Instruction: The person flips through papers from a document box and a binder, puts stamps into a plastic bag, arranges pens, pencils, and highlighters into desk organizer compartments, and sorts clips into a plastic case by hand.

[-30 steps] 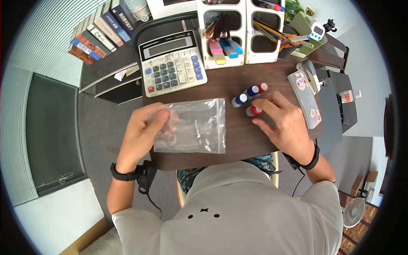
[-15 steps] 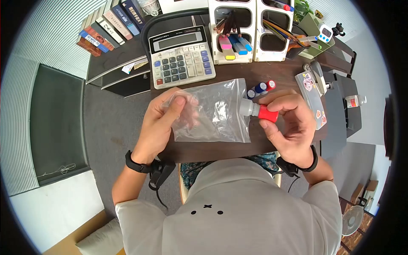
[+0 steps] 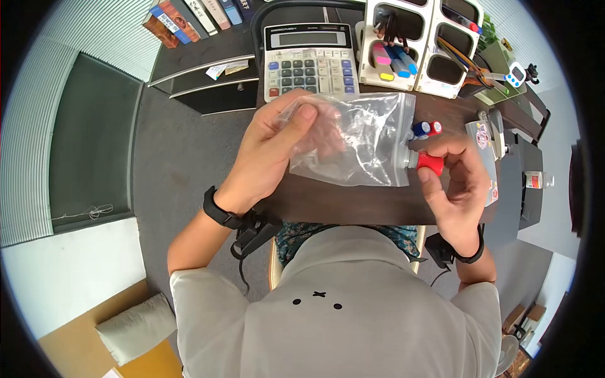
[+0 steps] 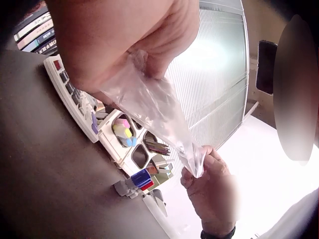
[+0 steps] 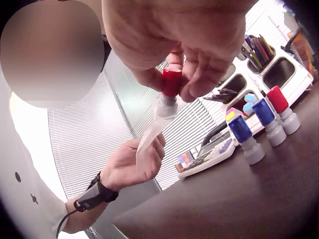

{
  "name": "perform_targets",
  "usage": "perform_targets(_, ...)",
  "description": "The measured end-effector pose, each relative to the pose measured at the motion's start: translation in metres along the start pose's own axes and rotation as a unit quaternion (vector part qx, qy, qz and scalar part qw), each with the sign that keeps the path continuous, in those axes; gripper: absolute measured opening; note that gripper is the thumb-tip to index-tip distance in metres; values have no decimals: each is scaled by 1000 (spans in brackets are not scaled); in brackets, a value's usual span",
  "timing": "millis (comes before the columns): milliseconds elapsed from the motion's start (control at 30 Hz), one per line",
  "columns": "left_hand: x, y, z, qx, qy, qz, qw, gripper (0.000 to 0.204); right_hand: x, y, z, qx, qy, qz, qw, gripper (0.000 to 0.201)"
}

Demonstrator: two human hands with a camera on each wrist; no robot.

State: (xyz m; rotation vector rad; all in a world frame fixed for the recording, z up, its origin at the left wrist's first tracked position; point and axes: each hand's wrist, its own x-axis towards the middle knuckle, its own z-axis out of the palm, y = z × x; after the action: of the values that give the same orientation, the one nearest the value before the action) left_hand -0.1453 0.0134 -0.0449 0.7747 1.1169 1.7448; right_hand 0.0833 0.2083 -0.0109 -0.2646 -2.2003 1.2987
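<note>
My left hand (image 3: 265, 154) grips a clear zip bag (image 3: 368, 142) by its closed end, thumb on top, raised over the desk. My right hand (image 3: 461, 195) pinches a small red-capped bottle (image 5: 172, 82) by the cap between thumb and fingers. The bottle's pale body points into the bag's mouth at its right side, partly covered by the plastic in the head view. On the desk beyond the right hand stand two blue-capped bottles (image 5: 242, 130) and another red-capped bottle (image 5: 279, 102), close together and upright.
A large calculator (image 3: 309, 63) lies behind the bag. White organizers (image 3: 406, 79) with markers and pencils stand at the back. A stickered box (image 3: 484, 142) is on the right, near a clear bottle (image 3: 535, 181). Books (image 3: 189, 22) line the far left.
My right hand has picked up a red-capped bottle from the group and brought it to the bag's mouth. Both hands and the bag have since risen, farther over the desk.
</note>
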Motion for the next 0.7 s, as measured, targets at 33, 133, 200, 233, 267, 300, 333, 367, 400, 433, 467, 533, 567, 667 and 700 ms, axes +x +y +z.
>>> perform_targets(33, 1, 0, 2, -10, -9, 8, 1000, 31, 2, 0, 1, -3, 5, -3, 1000, 28)
perform_targets(133, 4, -3, 14, 32, 35, 43, 998, 30, 8, -1, 4, 24, -34, -73, 996, 30)
perform_targets(200, 8, -3, 16, 61, 34, 67, 995, 30, 9, -7, 10, 80, -32, -59, 995, 31)
perform_targets(233, 10, -2, 16, 90, 31, 92, 991, 29, 9, -9, 13, 135, -30, -46, 989, 32)
perform_targets(267, 10, -1, 16, 91, 31, 92, 991, 29, 9, -10, 15, 135, -30, -46, 989, 32)
perform_targets(300, 11, 0, 16, 124, 55, 102, 986, 28, 10, -10, 16, 161, -21, -55, 985, 33)
perform_targets(333, 13, 1, 16, 156, 79, 111, 978, 27, 11, -10, 16, 186, -13, -64, 980, 33)
perform_targets(367, 16, -1, 18, 156, 78, 112, 978, 27, 13, -10, 15, 185, -13, -64, 980, 33)
perform_targets(400, 20, -6, 21, 191, 128, 179, 957, 26, 14, -12, 13, 133, -6, -82, 988, 33)
perform_targets(433, 24, -7, 23, 223, 177, 244, 927, 26, 17, -13, 11, 80, 1, -101, 992, 32)
perform_targets(467, 24, -4, 23, 222, 174, 246, 927, 26, 19, -15, 9, 77, 3, -101, 992, 32)
perform_targets(533, 24, 11, 21, 452, 288, 359, 764, 28, 27, -21, 4, -97, 9, -180, 979, 31)
perform_targets(567, 20, 20, 23, 450, 283, 360, 767, 28, 32, -23, 4, -100, 13, -178, 979, 31)
perform_targets(667, 8, 46, 47, 470, 22, 192, 861, 28, 52, -32, 10, -209, -20, -273, 939, 32)
perform_targets(700, 9, 44, 52, 469, 18, 194, 862, 28, 52, -32, 10, -212, -18, -272, 938, 32)
